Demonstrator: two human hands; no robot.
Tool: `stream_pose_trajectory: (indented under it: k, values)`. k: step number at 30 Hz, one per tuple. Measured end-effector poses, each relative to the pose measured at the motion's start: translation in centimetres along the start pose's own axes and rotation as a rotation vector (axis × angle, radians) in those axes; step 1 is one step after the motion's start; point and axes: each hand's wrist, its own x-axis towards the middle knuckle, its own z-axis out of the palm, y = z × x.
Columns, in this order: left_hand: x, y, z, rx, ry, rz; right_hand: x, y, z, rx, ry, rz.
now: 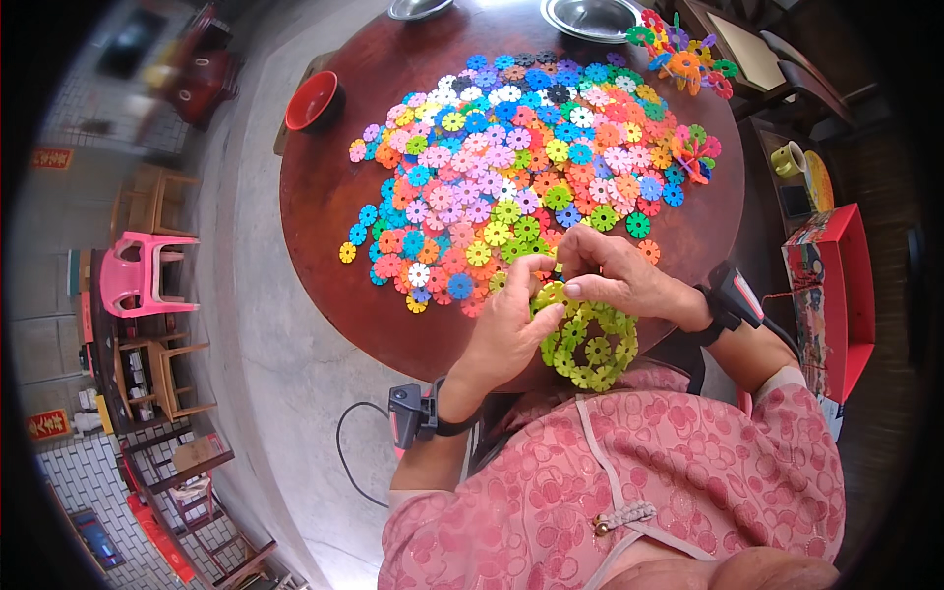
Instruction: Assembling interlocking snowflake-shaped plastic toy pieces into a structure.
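Observation:
At the near edge of the round table, both my hands are closed on a rounded openwork piece of lime-green flower discs (597,350) slotted together. My left hand (511,320) pinches its upper left side between thumb and fingers. Bent over the top, my right hand (621,275) has its thumb and fingertips on a lime-green disc there; the exact grip is partly hidden. Just beyond my hands spreads a big heap of loose notched flower discs (478,187) in many colours, with lime-green discs (506,211) among the nearest.
Two multicoloured built disc clusters stand at the right of the table (324,211): a larger one (683,64) and a smaller one (696,154). A red bowl (313,101) sits far left, metal basins (593,18) at the back. A red box (846,295) lies right, a pink stool (147,275) left.

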Motion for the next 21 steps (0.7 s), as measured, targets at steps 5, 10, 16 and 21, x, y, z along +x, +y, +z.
stream_pose_trajectory:
  k: [5, 10, 16, 21]
  values:
    - [0.0, -0.2, 1.0, 0.051, 0.032, -0.016, -0.3, -0.2, 0.9, -0.134, -0.119, -0.073]
    - [-0.1, -0.4, 0.6, 0.208, -0.082, -0.071, -0.1, 0.6, 0.7, -0.248, -0.138, -0.095]
    - [-0.3, -0.1, -1.0, 0.053, -0.303, 0.030, -0.3, 0.1, 0.3, -0.034, -0.251, -0.032]
    - [0.3, -1.1, -1.6, 0.008, 0.120, 0.016, 0.3, 0.6, -0.6, 0.186, 0.268, 0.193]
